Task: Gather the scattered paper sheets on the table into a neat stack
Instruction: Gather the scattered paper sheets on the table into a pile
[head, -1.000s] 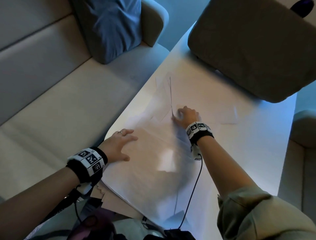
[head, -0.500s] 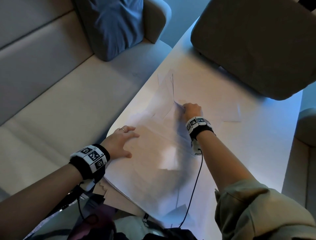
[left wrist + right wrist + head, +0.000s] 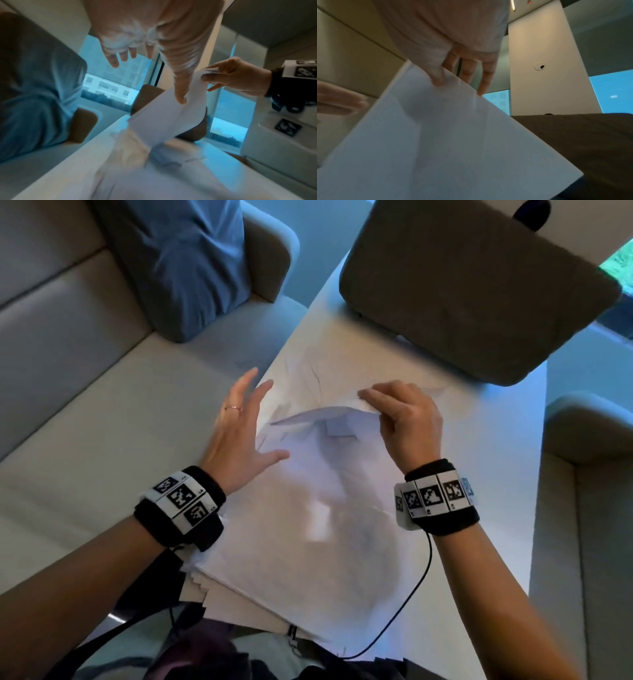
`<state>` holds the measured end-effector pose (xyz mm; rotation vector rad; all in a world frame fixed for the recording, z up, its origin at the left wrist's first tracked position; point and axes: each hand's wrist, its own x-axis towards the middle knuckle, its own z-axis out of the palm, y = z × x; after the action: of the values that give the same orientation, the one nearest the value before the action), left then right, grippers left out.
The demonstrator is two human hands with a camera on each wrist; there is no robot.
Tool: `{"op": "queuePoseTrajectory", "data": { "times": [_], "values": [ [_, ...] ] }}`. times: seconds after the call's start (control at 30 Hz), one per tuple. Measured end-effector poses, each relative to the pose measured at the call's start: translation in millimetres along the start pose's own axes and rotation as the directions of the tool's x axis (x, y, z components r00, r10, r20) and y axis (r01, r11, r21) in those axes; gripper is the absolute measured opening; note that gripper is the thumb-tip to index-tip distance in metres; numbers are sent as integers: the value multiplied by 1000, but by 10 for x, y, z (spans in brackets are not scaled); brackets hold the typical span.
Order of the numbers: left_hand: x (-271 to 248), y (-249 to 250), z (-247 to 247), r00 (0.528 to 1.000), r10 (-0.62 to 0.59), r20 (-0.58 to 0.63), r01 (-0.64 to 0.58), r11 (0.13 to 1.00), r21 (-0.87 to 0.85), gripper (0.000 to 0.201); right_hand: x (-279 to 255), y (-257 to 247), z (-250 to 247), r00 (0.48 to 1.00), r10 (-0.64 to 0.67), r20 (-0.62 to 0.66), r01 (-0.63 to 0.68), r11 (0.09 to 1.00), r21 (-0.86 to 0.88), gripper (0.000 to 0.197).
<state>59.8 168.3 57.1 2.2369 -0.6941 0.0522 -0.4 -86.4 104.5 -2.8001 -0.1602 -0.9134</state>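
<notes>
Matt paper sheets [image 3: 308,542], smooth table [image 3: 479,474]

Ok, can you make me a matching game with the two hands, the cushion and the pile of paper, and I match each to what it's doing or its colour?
Things:
1. left hand
2. right hand
3. cushion
4. paper pile

States:
A. blue, on the sofa
B. pinches a lifted sheet
C. open, fingers spread
D. lies on the table, edges uneven

Pairs: 1-C, 2-B, 3-A, 4-D
</notes>
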Motion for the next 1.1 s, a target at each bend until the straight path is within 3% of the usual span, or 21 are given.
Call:
{"op": "queuePoseTrajectory", "data": {
  "times": [0.07,0.13,0.2,0.23,0.3,0.33,0.4,0.43,0.5,0.57,0.63,0.7,0.73,0.8,0.87,1.0,1.1],
  "values": [
    [92,180,-11,999,46,-9,-46,999,-18,102,-59,-159,-114,997,-21,-75,30,992,119,29],
    [127,321,16,998,59,8,-59,998,-9,76,-122,-292,-193,988,52,-148,-13,967,253,26],
    [124,408,41,997,78,-28,-78,997,18,33,-172,-375,-261,966,165,-198,-89,934,345,22],
    [114,426,46,996,83,-35,-83,997,7,20,-202,-387,-291,950,228,-212,-136,916,377,18],
    [85,463,24,990,117,-84,-121,992,-40,16,-309,-354,-336,897,393,-201,-281,860,425,15],
    [80,488,-2,983,131,-127,-139,989,-56,15,-385,-313,-357,855,489,-173,-380,818,432,24],
    [85,564,-93,970,118,-214,-132,990,-54,16,-590,-195,-390,733,671,-112,-605,718,345,59],
    [87,605,-152,962,105,-254,-125,990,-65,18,-703,-148,-425,645,760,-81,-718,638,278,79],
    [84,654,-267,950,103,-296,-141,984,-110,22,-962,-42,-453,420,908,7,-882,406,240,112],
    [61,660,-345,948,145,-282,-187,974,-129,25,-1161,3,-465,263,951,159,-913,192,360,123],
    [-5,654,-374,958,181,-224,-214,968,-134,32,-1309,3,-477,185,936,299,-838,-9,545,112],
    [-75,584,-334,976,137,-171,-173,962,-212,36,-1433,-34,-520,161,897,412,-786,-136,603,99],
    [-105,536,-306,987,85,-136,-118,960,-253,40,-1488,-70,-544,180,878,444,-784,-145,604,88],
    [-142,426,-239,999,-18,-43,7,969,-246,46,-1580,-121,-579,243,870,429,-783,-85,616,51],
    [-179,280,-167,994,-89,65,97,985,-141,39,-1628,-166,-600,245,890,385,-809,-32,587,28],
    [-354,-29,2,932,-171,321,182,983,-5,44,-1851,-209,-518,196,888,417,-910,6,414,22],
    [-535,-258,127,850,-240,469,233,970,74,43,-2082,-208,-341,110,872,477,-984,27,177,26]
  ]
}}
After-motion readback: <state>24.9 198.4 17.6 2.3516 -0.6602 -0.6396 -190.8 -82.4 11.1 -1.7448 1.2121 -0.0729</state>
